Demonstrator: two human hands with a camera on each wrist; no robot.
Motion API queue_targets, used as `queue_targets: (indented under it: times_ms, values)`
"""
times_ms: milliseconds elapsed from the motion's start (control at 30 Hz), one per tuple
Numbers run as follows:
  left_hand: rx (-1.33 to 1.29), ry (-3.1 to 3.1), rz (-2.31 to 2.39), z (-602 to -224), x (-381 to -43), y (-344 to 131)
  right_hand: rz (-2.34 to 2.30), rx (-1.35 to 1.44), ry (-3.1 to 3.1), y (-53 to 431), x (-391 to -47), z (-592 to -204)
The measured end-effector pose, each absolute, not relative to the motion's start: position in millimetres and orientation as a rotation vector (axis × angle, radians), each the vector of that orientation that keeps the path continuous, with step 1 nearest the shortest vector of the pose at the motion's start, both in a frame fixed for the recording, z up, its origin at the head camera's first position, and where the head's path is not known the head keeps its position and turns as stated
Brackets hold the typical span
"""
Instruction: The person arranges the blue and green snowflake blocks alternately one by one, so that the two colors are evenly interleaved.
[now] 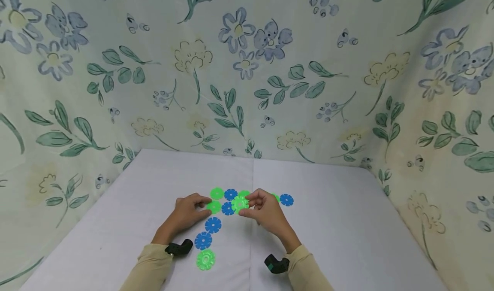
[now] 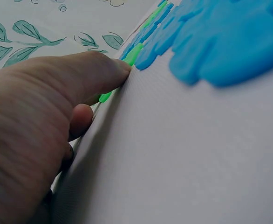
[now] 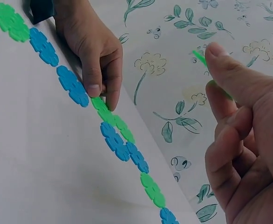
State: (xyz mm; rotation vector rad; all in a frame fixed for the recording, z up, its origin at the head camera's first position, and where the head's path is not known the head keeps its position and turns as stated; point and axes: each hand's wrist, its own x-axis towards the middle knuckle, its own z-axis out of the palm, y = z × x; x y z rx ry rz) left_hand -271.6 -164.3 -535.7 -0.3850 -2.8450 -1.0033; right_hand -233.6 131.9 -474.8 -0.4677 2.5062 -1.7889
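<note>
My right hand [image 1: 266, 211] pinches a green disc [image 1: 240, 203], lifted just above the white table [image 1: 347, 222]. My left hand [image 1: 188, 211] presses thumb and fingertip on another green disc [image 1: 214, 207] lying flat among the blue discs [image 1: 213, 225].

Probably a makeshift recording booth rather than a lived-in room: floral cloth [image 1: 247, 68] drapes all three sides around a white-covered worktop [image 1: 328, 222].

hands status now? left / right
Left hand: pinching a flat green disc against the table.
Right hand: holding a raised green disc.
</note>
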Motion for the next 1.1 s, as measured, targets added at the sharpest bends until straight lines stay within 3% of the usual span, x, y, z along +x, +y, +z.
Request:
queue_targets:
  times_ms: [467,1100]
  values:
    - [-0.394,-2.849,-0.968,-534,-272,-166,-1.951,-0.255,2.517,131,-250,-491]
    - [-0.400,-2.828,-1.007,-535,-271,-164,-1.821,-0.106,2.668,127,-255,-510]
